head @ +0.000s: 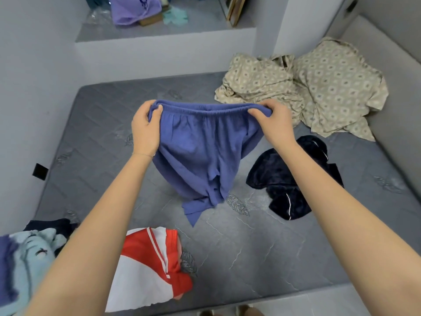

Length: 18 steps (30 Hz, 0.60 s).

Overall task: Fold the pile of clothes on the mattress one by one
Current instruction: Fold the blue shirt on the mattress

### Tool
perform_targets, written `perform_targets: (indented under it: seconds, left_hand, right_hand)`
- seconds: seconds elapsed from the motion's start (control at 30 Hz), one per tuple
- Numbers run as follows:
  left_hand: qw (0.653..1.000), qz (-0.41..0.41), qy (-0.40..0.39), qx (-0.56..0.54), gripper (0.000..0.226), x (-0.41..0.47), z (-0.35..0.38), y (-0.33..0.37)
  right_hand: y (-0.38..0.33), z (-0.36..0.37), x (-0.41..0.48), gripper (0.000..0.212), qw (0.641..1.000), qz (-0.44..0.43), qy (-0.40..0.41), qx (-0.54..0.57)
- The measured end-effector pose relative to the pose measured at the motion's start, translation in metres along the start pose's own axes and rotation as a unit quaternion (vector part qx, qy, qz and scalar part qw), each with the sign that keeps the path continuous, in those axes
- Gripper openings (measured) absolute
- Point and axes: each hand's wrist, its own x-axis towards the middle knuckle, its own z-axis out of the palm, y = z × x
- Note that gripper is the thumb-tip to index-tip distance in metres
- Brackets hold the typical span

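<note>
A pair of blue shorts point(200, 151) hangs above the grey mattress point(250, 247), held up by its elastic waistband. My left hand point(145, 128) grips the waistband's left end and my right hand point(273, 124) grips its right end, stretching it wide. The leg hems dangle down and touch the mattress near the middle. Other clothes lie around: a dark navy velvet garment point(287, 176) to the right, a red and white garment point(148, 267) at the near edge, and a light blue garment point(25, 265) at the near left.
A crumpled beige patterned cloth point(314, 87) fills the far right corner. Grey walls close in the mattress on the left, back and right. A ledge behind holds a purple garment point(134, 10) and other items. A dark garment point(50, 225) lies under the light blue one.
</note>
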Motion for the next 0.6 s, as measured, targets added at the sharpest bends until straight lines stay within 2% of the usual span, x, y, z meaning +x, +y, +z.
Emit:
perform_targets:
  seconds: [0.07, 0.17, 0.2, 0.27, 0.33, 0.4, 0.5, 0.6]
  left_hand:
    - [0.999, 0.011, 0.033, -0.026, 0.009, 0.006, -0.002, 0.007]
    - [0.998, 0.008, 0.055, -0.033, 0.014, 0.016, -0.001, 0.017]
    - [0.998, -0.017, 0.057, -0.036, 0.021, 0.018, 0.003, 0.015]
    - [0.992, -0.119, 0.040, -0.028, 0.030, 0.018, 0.014, -0.001]
    - [0.972, -0.236, -0.001, -0.016, 0.025, 0.006, 0.027, -0.022]
    - [0.951, -0.306, -0.041, -0.024, 0.021, -0.013, 0.040, -0.042]
    - [0.931, -0.352, -0.083, -0.059, 0.020, -0.039, 0.058, -0.057]
    - [0.931, -0.345, -0.102, -0.058, 0.016, -0.051, 0.066, -0.062]
  right_hand:
    - [-0.009, 0.001, 0.001, 0.016, 0.998, -0.006, 0.024, 0.064]
    - [-0.021, 0.005, 0.006, 0.035, 0.993, 0.010, 0.022, 0.113]
    - [-0.022, 0.009, 0.008, 0.042, 0.991, 0.037, 0.010, 0.130]
    - [-0.021, 0.019, 0.009, 0.046, 0.980, 0.124, -0.029, 0.150]
    - [-0.013, 0.034, 0.005, 0.036, 0.963, 0.226, -0.077, 0.127]
    - [0.000, 0.052, -0.005, 0.019, 0.935, 0.309, -0.120, 0.126]
    - [0.017, 0.074, -0.020, 0.012, 0.908, 0.367, -0.162, 0.119]
    - [0.031, 0.086, -0.031, 0.011, 0.903, 0.380, -0.175, 0.094]
